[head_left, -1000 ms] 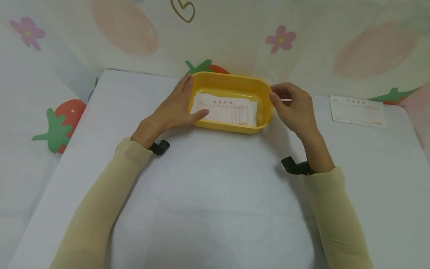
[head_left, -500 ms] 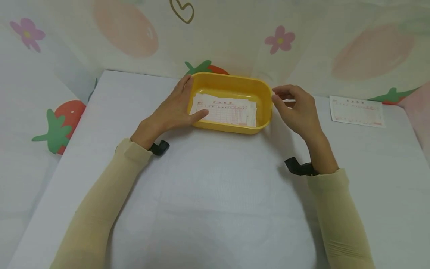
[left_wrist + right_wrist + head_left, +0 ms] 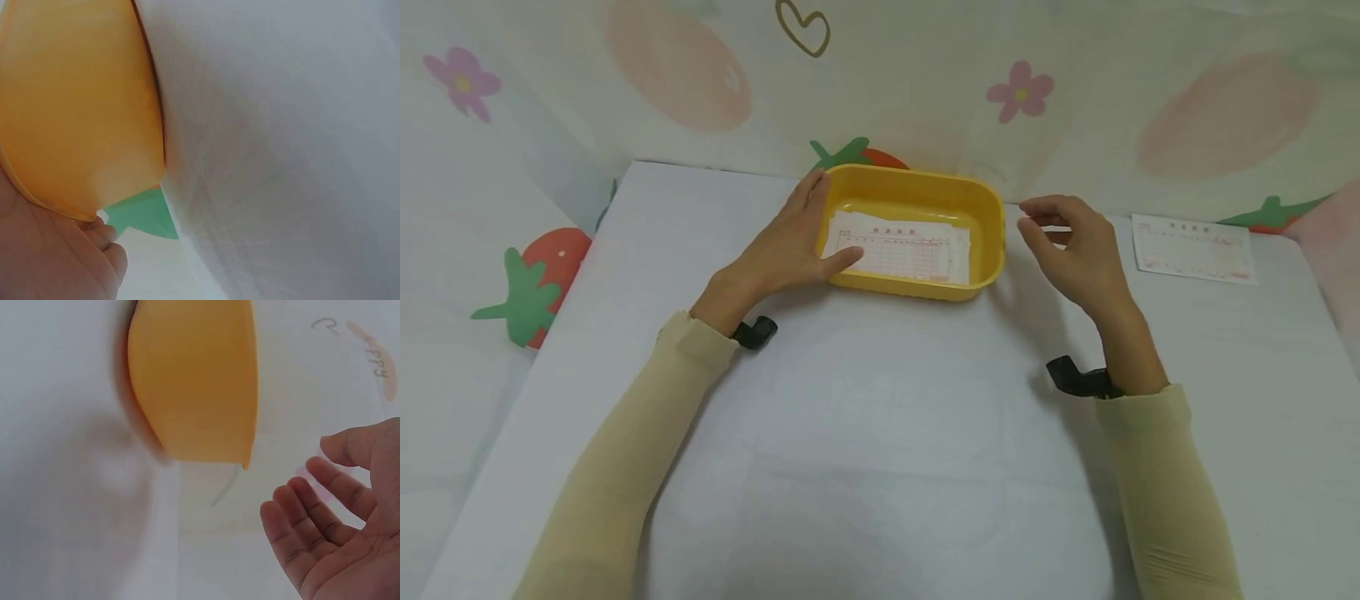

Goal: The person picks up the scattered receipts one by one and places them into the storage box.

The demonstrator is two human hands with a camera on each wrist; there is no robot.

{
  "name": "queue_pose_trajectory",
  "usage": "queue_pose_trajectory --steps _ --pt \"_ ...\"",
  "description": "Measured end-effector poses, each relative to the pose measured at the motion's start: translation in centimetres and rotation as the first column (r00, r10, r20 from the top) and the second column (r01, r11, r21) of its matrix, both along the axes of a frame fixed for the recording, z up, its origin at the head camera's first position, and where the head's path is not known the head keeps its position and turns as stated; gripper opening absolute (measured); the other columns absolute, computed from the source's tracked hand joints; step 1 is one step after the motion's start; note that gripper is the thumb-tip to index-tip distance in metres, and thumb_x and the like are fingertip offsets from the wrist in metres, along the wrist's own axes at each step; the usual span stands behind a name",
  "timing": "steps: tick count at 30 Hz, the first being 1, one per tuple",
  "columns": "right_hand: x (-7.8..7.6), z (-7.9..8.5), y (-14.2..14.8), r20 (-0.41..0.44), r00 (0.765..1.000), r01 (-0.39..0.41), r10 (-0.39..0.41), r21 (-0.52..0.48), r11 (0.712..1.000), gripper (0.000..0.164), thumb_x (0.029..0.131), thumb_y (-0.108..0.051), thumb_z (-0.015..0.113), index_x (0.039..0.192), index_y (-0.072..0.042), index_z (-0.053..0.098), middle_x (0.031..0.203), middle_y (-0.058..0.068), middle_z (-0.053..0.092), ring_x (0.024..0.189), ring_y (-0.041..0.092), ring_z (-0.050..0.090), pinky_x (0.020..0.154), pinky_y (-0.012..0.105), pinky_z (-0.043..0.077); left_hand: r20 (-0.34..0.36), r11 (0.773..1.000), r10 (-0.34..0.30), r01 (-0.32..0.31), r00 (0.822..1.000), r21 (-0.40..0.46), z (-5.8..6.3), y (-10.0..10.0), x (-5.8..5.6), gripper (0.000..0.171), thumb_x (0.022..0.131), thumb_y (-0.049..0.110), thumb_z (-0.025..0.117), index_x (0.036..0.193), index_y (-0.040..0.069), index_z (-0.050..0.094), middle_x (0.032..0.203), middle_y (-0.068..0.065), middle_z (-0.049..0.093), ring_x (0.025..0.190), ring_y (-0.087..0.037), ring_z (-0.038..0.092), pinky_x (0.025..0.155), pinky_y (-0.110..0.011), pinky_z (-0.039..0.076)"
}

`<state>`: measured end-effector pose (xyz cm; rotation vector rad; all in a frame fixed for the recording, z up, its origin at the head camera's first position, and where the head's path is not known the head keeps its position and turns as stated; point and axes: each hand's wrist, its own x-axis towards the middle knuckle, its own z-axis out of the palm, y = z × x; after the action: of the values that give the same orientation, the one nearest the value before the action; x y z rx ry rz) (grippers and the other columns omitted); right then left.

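Note:
A yellow plastic tub [image 3: 917,292] stands at the back of the white table, with a stack of printed receipt slips [image 3: 898,247] lying inside against its front. My left hand [image 3: 782,242] grips the tub's left end: the thumb reaches over the rim above the slips, and the fingers lie along the outside. In the left wrist view, the tub's side [image 3: 81,100] rests against that palm. Just right of the tub hovers my right hand [image 3: 1075,250], fingers loosely bent and holding nothing. The right wrist view shows a gap between those fingers [image 3: 281,525] and the tub.
One single receipt slip [image 3: 1193,248] lies at the table's back right. A patterned curtain [image 3: 925,75] with strawberries and flowers hangs right behind the tub. White cloth [image 3: 887,433] covers the table in front.
My right hand has moved off the tub's right rim, to the right and slightly nearer to me. The left hand keeps its grip, and the tub stays in place.

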<state>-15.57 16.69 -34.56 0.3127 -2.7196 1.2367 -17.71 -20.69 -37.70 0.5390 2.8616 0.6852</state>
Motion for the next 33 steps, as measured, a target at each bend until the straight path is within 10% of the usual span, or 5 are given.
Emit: queue_pose_trajectory --steps 7,12,20,33 --pt "0.3 -0.7 1.1 -0.006 1.000 -0.006 0.006 0.000 1.000 0.033 0.105 -0.026 0.064 0.132 -0.007 0.071 0.133 0.011 0.071 0.119 0.024 0.066 0.094 0.009 0.049 0.007 1.000 0.008 -0.008 1.000 -0.010 0.0 -0.3 0.1 0.115 0.098 0.068 0.055 0.169 0.006 -0.010 0.180 -0.011 -0.012 0.168 -0.033 0.006 0.136 -0.052 0.019" --pt "0.2 -1.1 2.6 -0.025 1.000 -0.016 0.017 0.031 0.999 0.032 0.105 -0.024 0.065 0.132 -0.008 0.071 0.133 0.012 0.069 0.118 0.022 0.066 0.095 0.012 0.052 -0.008 1.000 0.012 -0.012 1.000 -0.018 0.1 -0.8 0.3 0.115 0.098 0.068 0.055 0.169 0.005 -0.010 0.180 -0.011 -0.011 0.168 -0.033 0.006 0.136 -0.052 0.018" --pt "-0.1 -2.0 6.5 -0.107 0.993 -0.034 0.042 0.075 0.997 0.031 0.104 -0.016 0.065 0.132 -0.005 0.070 0.130 0.017 0.069 0.106 -0.022 0.050 0.089 0.003 0.044 -0.007 0.999 0.028 -0.028 1.000 -0.019 0.2 -1.3 0.9 0.115 0.098 0.069 0.054 0.169 0.006 -0.011 0.180 -0.011 -0.011 0.168 -0.033 0.007 0.136 -0.052 0.019" --pt "-0.8 -3.3 15.3 -0.046 0.995 0.094 -0.087 0.187 0.978 0.040 0.105 -0.025 0.063 0.140 -0.006 0.065 0.137 0.018 0.064 0.104 -0.026 0.042 0.090 0.002 0.037 0.000 1.000 0.010 -0.010 1.000 0.001 0.3 -0.8 1.0 0.115 0.098 0.068 0.056 0.170 0.007 -0.010 0.180 -0.008 -0.012 0.168 -0.030 0.005 0.136 -0.050 0.018"
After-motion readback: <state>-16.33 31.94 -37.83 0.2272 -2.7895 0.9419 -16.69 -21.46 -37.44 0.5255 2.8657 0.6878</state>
